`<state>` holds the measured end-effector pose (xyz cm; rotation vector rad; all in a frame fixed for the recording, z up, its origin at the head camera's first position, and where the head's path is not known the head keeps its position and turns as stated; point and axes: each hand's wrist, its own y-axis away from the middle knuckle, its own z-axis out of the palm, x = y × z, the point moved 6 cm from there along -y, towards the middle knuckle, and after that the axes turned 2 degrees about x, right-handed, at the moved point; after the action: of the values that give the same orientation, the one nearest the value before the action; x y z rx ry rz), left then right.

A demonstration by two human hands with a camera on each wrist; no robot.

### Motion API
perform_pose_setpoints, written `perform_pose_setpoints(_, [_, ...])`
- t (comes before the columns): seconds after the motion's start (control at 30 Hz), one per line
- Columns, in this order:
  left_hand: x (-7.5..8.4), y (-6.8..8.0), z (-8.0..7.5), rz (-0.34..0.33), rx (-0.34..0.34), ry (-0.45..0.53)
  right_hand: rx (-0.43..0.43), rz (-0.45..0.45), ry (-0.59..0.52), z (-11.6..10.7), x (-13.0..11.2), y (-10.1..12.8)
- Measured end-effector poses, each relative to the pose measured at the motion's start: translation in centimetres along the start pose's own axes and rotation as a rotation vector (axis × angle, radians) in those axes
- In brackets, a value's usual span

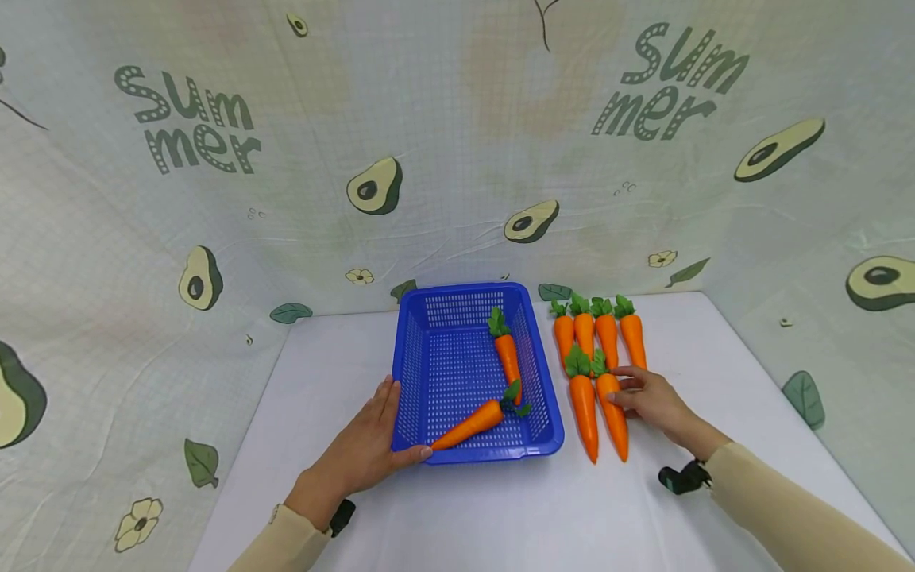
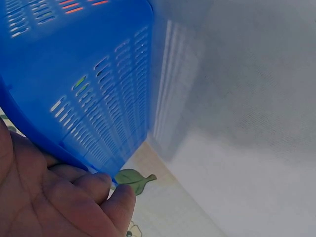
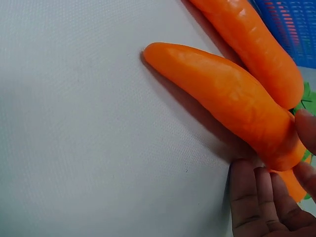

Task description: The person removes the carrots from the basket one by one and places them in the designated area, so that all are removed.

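In the head view, my right hand pinches the upper part of an orange carrot with green leaves, thumb and fingers on either side of it. This carrot lies tip toward me, with another carrot close on its left. My left hand rests at the near left corner of a blue plastic basket. Its fingers lie extended along the left rim and the thumb on the front rim. Inside the basket are two carrots, one along the right side and one slanting across the front.
Behind the held carrot, several more carrots lie in a row right of the basket. All rest on a white-covered table. A printed cloth with avocados hangs behind and at the sides.
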<state>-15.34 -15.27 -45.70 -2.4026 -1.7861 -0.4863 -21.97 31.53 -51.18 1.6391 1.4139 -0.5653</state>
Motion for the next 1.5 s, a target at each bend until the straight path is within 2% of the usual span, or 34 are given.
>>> perform_pose_setpoints(0.27, [-0.1,0.2,-0.2,-0.006,-0.001,-0.009,0.028,0.008,0.027,-0.5,-0.2,-0.1])
perform_pose_setpoints(0.47, [-0.1,0.3,-0.3,-0.011,0.0,-0.03,0.109,0.015,0.155,-1.6,-1.6,0.1])
perform_pose_setpoints(0.57, [-0.1,0.4,-0.4,-0.01,0.004,-0.04,0.143,0.0,0.185,-2.0,-3.0,0.3])
perform_pose_setpoints(0.73, [-0.2,0.5,-0.4,-0.005,0.006,-0.038,0.169,-0.053,0.166,-2.2,-6.0,0.5])
perform_pose_setpoints(0.97, [-0.2,0.4,-0.4,-0.007,0.002,-0.023,0.161,-0.154,0.135,-1.0,-11.2,1.6])
perform_pose_setpoints(1.1, [-0.1,0.4,-0.6,-0.002,0.001,-0.019,0.111,-0.229,0.099,0.7,-14.6,2.9])
perform_pose_setpoints(1.27, [-0.2,0.4,-0.7,0.01,0.012,-0.017,-0.04,-0.252,0.053,4.4,-18.3,3.3])
perform_pose_setpoints(1.4, [-0.3,0.3,-0.5,0.006,0.01,-0.003,-0.208,-0.238,0.035,8.0,-19.7,2.8])
perform_pose_setpoints(1.5, [-0.2,0.1,-0.3,0.004,0.002,0.017,-0.308,-0.223,0.032,10.4,-19.6,2.4])
